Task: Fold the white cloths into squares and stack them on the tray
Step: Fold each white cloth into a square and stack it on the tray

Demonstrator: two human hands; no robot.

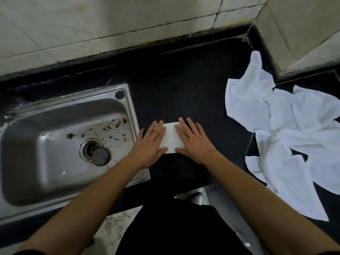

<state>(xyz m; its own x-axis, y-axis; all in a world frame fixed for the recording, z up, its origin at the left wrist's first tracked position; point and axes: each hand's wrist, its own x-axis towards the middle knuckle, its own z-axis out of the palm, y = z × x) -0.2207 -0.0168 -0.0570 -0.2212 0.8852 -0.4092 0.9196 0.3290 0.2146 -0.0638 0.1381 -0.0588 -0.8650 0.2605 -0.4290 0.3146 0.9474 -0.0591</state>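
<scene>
My view looks down over both forearms to a black counter (184,85). Nearest the edge, my left hand (150,144) and right hand (193,142) lie flat, fingers straight and slightly spread, palms pressing down on one folded cloth (171,138). Nothing is pinched. The cloth shows between the hands as a small white rectangle, layered, roughly square; the hands cover its outer edges, so I can't confirm the exact shape.

I judge this as smoothing the last fold on one cloth, so that cloth is nearly done.

To the left, just beside my left hand, is a steel sink (36,162) with dirt specks and a drain plug. To the right, well apart from the folded cloth, is a loose pile of cloths (287,137), crumpled, overlapping, all unfolded. Probably several pieces, count unclear.

Farther back there is bare counter, then the tiled wall (110,24).

No tray is in view and no stack is visible. What's left is most of the task: fold the pile, find the tray, stack.
</scene>
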